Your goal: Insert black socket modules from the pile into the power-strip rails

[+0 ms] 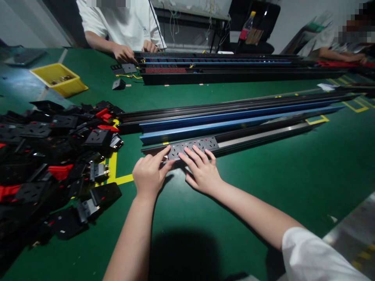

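Observation:
A long black metal channel lies on the green table in front of me, with a row of black socket modules seated in its left part. My left hand grips the leftmost socket module at its end, thumb on the near side and index finger on the far side. With fingers stretched out, my right hand rests on the sockets just to the right. Beyond the sockets, the channel's right part shows a bare light-grey inner face.
Loose black and red socket modules are heaped at the left. Blue rails and black rails lie behind the channel. Farther back are a yellow bin and a co-worker's hands at another strip. Another person sits at far right.

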Motion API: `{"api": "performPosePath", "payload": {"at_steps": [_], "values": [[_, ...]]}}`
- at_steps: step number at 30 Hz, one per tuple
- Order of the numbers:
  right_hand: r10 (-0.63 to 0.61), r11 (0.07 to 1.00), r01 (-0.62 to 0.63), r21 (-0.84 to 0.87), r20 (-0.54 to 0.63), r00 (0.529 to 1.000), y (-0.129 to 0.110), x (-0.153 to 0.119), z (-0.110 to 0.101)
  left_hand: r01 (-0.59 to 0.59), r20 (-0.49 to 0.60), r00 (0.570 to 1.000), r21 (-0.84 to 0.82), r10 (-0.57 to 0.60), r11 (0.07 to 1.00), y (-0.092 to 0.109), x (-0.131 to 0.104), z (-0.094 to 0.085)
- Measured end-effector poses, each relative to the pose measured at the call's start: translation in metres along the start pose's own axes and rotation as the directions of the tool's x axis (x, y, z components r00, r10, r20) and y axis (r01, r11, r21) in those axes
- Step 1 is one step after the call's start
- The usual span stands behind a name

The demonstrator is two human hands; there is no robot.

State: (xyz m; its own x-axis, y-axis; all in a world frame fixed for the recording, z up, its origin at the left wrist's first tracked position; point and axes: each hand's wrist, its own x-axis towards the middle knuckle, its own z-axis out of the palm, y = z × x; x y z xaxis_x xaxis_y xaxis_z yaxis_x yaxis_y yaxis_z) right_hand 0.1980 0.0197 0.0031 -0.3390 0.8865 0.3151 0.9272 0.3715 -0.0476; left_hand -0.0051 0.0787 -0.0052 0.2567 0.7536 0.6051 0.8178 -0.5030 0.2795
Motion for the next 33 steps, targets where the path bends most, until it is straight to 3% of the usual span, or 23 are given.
{"api": "performPosePath", "payload": {"at_steps": [5, 16, 21, 24, 29, 33], "values": [[0.001, 1.0, -0.002, -0.015, -0.041, 0.999, 0.005, 0.0, 0.002, 0.113, -0.017, 0.993, -0.175, -0.118, 0.978, 0.005, -0.001, -0.002], [0.147, 0.989, -0.142, 0.042, -0.209, 0.967, 0.02, 0.002, 0.006, 0.135, -0.083, 0.984, -0.233, -0.158, 0.963, 0.009, 0.001, -0.003], [0.156, 0.986, -0.145, 0.078, -0.17, 0.973, 0.02, 0.001, 0.004, 0.219, -0.149, 0.956, -0.204, -0.252, 0.954, 0.009, -0.001, 0.0], [0.063, 0.997, -0.056, 0.061, -0.131, 0.989, 0.02, 0.001, 0.0, 0.273, -0.197, 0.932, -0.168, -0.304, 0.947, 0.009, -0.001, -0.001], [-0.146, 0.987, 0.147, 0.058, -0.031, 0.989, 0.019, 0.003, -0.004, 0.417, -0.206, 0.887, -0.028, -0.413, 0.908, 0.019, -0.005, -0.024], [-0.158, 0.984, 0.158, 0.077, -0.012, 0.987, 0.019, 0.003, -0.003, 0.54, -0.115, 0.841, 0.199, -0.528, 0.818, 0.018, -0.032, -0.062]]}}
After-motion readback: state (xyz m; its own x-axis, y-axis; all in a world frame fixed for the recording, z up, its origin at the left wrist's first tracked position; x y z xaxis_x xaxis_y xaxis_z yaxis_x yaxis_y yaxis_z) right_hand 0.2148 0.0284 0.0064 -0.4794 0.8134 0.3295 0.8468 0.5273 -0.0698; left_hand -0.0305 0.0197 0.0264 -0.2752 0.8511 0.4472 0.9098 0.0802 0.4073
